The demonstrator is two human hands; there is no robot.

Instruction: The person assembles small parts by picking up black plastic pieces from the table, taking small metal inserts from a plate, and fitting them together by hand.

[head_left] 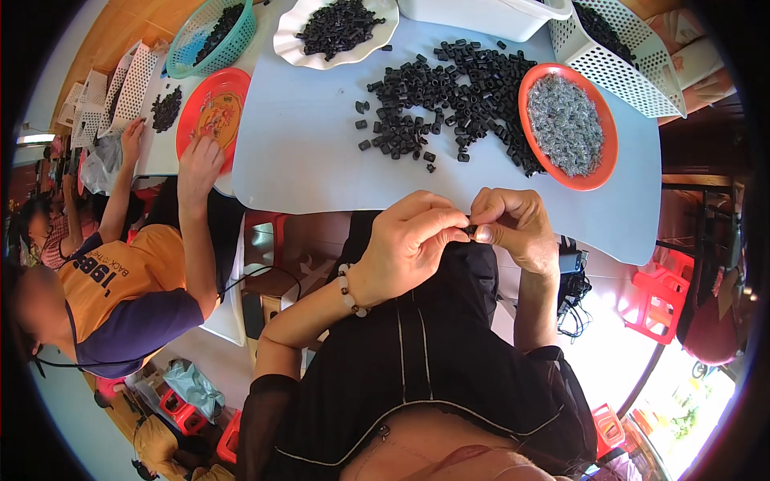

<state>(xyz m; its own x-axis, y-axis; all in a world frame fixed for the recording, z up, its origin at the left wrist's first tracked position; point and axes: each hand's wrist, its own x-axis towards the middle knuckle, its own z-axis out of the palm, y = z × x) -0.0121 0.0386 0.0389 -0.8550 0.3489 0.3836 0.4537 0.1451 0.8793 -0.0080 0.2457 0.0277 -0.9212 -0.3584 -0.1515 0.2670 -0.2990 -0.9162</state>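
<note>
Over my lap, just off the near edge of the table, both hands meet at a small black plastic part (470,230). The fingers of my left hand (413,240) are pinched on one side of it. On the other side, the thumb and forefinger of my right hand (520,228) grip it. Fingertips cover most of the part, so its shape is hard to make out. Beyond my hands, many similar black plastic parts (401,108) lie loose on the pale blue table (297,144). Beside them stands an orange plate (607,152) heaped with small clear pieces (565,124).
At the back are a white scalloped dish (287,36) of small black pieces, a white tub (481,18) and a white perforated basket (642,80). To the left, a co-worker (140,280) reaches over a red plate (192,112). Red stools (659,301) stand at the right.
</note>
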